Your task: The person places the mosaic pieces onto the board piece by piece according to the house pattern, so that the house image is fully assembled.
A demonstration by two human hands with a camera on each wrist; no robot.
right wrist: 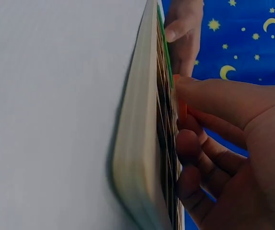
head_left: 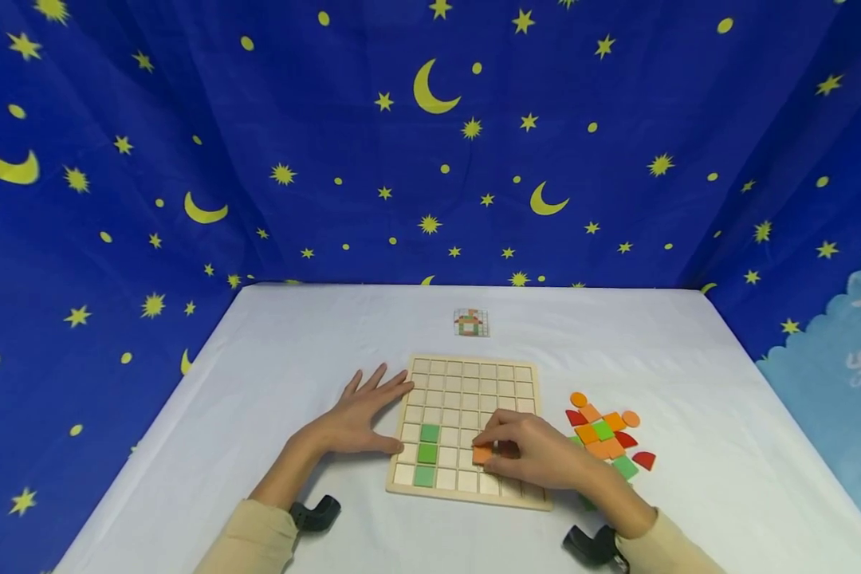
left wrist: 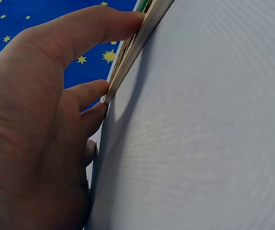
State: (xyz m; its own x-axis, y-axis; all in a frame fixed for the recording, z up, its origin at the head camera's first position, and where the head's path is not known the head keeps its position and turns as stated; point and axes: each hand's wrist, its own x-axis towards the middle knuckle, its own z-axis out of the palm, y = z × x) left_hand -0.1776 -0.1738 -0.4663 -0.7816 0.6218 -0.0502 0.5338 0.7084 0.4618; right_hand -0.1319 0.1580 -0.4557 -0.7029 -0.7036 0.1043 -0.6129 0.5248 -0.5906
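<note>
Wooden grid board [head_left: 450,417] with three green square tiles [head_left: 426,453] in one column of cells.
The left hand [head_left: 355,418] spreads, touching the board's left edge; the right hand [head_left: 545,453] pinches an orange square tile [head_left: 481,455] at the board, right of the green ones. Only the head view shows the loose tiles [head_left: 603,431]; the left wrist view shows the thumb [left wrist: 106,23] against the rim.
</note>
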